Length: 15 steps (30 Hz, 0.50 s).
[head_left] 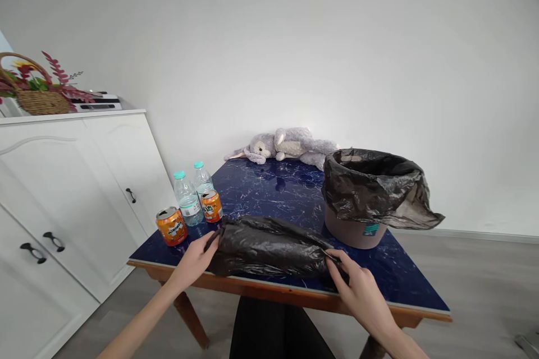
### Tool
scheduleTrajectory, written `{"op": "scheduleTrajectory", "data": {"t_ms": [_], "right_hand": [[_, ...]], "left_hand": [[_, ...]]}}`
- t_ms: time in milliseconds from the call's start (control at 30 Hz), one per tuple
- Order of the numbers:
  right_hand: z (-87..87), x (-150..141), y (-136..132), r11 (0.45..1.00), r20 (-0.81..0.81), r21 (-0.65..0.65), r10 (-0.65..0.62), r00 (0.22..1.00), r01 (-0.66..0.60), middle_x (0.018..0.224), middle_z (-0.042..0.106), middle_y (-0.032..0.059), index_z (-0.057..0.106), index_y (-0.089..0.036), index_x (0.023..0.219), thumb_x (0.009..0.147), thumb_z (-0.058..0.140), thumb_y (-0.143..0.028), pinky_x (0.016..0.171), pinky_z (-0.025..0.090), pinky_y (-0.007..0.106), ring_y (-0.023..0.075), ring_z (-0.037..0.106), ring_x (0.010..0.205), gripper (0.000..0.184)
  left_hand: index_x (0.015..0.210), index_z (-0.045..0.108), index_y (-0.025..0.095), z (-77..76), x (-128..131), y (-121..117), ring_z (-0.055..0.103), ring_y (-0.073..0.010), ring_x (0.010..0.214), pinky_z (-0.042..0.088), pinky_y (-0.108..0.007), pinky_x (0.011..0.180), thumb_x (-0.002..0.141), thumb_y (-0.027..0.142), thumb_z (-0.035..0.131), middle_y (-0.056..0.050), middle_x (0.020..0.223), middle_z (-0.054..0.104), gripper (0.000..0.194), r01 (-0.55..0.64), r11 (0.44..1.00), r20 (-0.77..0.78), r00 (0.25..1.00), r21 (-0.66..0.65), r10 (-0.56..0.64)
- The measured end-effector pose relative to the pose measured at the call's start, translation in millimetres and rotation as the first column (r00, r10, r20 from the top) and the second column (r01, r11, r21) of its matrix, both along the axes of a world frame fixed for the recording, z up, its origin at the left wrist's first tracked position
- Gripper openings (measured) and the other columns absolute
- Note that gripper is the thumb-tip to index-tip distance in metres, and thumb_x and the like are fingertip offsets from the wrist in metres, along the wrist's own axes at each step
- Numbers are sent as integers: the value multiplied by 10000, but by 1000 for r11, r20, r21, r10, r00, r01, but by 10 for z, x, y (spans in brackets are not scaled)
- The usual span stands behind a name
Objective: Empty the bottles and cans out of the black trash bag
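A black plastic garbage bag (272,247), gathered into a long crumpled strip, stretches along the front edge of the table. My left hand (201,253) pinches its left end, and my right hand (356,283) pinches its right end. Just right of the strip stands a trash bin (353,231) with a black liner (370,193) folded over its rim. Beyond my left hand are two orange soda cans, one nearer (172,226) and one farther (211,206), with two clear water bottles (188,199) that have teal caps. The bin's inside bottom is hidden.
A grey plush rabbit (290,145) lies on its side at the back of the blue marbled table (265,188), against the wall. To the left stands a white cabinet (76,179) carrying a flower basket (42,102).
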State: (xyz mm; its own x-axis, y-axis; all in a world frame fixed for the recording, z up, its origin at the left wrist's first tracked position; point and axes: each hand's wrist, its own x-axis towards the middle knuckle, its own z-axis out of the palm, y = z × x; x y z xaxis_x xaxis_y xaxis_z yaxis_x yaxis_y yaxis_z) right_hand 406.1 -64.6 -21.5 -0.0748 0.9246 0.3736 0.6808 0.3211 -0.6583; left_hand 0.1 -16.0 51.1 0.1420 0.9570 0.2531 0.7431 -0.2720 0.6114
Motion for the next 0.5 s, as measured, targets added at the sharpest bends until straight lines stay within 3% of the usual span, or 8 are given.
{"op": "scheduleTrajectory", "data": {"t_ms": [67,167,200,267,367,433,500], "right_hand": [[17,-76,93,998,-40,-31,-62,997,60,713,728,40,609,-236,1250,1073,373,-481,577,542,328,262,722,607,384],[27,-159,249,991,-59,6,-131,990,131,919,790,90,605,-239,1209,1042,403,-459,624,553,331,279,777,762,343],[33,-181,290,989,-57,30,-145,988,147,1011,794,106,603,-240,1200,1030,409,-436,664,565,341,289,785,853,324],[62,-232,323,985,-26,68,-158,987,159,1128,779,120,594,-239,1203,1013,403,-385,738,582,379,305,774,965,306],[163,-351,196,973,75,164,-176,981,162,1333,701,159,570,-235,1312,1017,383,-319,876,580,498,355,721,1130,360],[259,-466,36,952,154,281,-167,974,119,1547,554,173,507,-246,1465,1031,380,-282,1027,508,603,404,580,1365,454],[343,-593,-80,933,230,360,-112,967,22,1699,369,127,391,-270,1600,1051,384,-270,1169,379,660,409,350,1554,550]], "left_hand": [[1150,670,210,122,55,122,756,-318,1080,605,-407,918,1033,505,420,-98,1100,793,404,-61,997,-89,994,46,65],[1263,603,196,232,244,143,697,-353,1235,574,-486,1008,1014,314,439,-152,1270,726,321,-150,929,-225,946,340,235],[1307,587,190,248,339,101,634,-359,1334,534,-519,1082,1004,245,435,-174,1389,661,344,-121,878,-260,929,464,265],[1363,580,198,253,553,-34,481,-342,1492,424,-545,1216,996,140,409,-166,1572,518,410,73,795,-378,903,602,203],[1449,555,232,208,850,-230,369,-295,1570,366,-525,1281,1006,79,368,-93,1635,480,505,468,767,-635,766,439,-104],[1540,484,234,166,989,-260,307,-297,1600,355,-536,1292,1044,127,373,-77,1673,441,519,566,765,-689,687,307,-231],[1626,371,232,119,1079,-174,240,-309,1622,338,-554,1298,1093,253,400,-87,1726,344,535,560,785,-669,693,265,-268]]}}
